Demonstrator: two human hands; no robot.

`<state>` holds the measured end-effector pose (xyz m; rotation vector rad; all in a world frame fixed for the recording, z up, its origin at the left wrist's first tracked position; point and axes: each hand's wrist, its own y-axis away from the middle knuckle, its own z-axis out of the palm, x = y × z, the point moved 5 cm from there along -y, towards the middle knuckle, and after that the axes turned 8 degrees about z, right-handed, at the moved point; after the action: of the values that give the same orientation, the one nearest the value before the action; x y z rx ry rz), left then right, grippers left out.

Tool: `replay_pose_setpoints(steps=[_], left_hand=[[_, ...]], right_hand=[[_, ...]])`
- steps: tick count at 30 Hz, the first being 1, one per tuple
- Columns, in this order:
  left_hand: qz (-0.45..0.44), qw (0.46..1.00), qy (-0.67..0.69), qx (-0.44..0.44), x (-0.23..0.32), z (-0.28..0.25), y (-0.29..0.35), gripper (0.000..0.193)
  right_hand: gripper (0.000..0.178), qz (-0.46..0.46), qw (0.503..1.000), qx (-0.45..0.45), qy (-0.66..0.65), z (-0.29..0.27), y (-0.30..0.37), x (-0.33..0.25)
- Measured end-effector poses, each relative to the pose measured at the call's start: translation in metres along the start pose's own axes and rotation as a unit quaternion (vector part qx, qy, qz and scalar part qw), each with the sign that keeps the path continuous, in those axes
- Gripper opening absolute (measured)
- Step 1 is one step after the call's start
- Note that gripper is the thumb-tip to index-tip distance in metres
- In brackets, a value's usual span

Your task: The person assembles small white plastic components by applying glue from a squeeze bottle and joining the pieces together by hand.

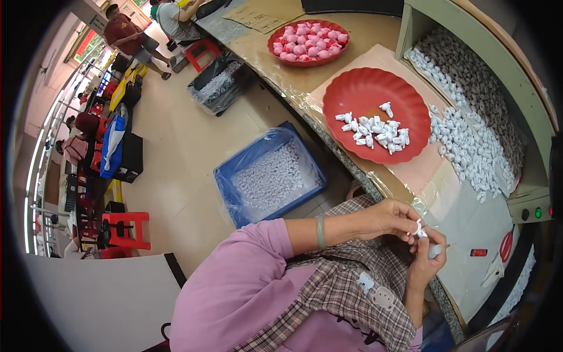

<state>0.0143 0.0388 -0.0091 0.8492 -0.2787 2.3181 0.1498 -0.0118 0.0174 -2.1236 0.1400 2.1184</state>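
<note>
My left hand (392, 220), with a pale bangle on its wrist, pinches a small white plastic piece (419, 229). Close against it, my right hand (426, 261) is closed round a whitish, rounded object (434, 251); a thin point sticks out beside it, and its kind is partly hidden by the fingers. Both hands meet over my lap, at the table's edge. Beyond them, a red scalloped plate (377, 82) holds several small white eared pieces (382, 132). A heap of similar white pieces (469, 149) lies right of the plate.
A second red plate (275, 57) holds pink round pieces. Dark grey pieces (492, 88) fill the green-framed machine opening (419, 14). A red cutter-like item (478, 253) and red-handled scissors (505, 246) lie at right. On the floor stand a blue lined bin (226, 196) and red stool (130, 230). Other people are farther off.
</note>
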Motion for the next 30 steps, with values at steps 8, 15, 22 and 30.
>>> replay_pose_setpoints(steps=[8,15,22,30], left_hand=[[0.063,0.989,0.090,0.096,0.060,-0.011,-0.021,0.022],[0.231,0.816,-0.528,0.049,0.113,-0.001,-0.091,0.016],[0.211,0.412,-0.886,0.022,0.084,0.010,-0.164,0.014],[0.172,0.406,-0.897,0.008,0.049,0.015,-0.185,0.014]], right_hand=[[0.008,0.098,0.994,0.048,0.022,-0.021,-0.005,0.002],[0.007,0.104,0.994,0.026,-0.010,-0.032,-0.002,0.010],[0.008,0.110,0.994,0.007,-0.013,-0.035,0.000,0.011],[0.005,0.131,0.989,0.053,0.043,-0.041,0.011,0.017]])
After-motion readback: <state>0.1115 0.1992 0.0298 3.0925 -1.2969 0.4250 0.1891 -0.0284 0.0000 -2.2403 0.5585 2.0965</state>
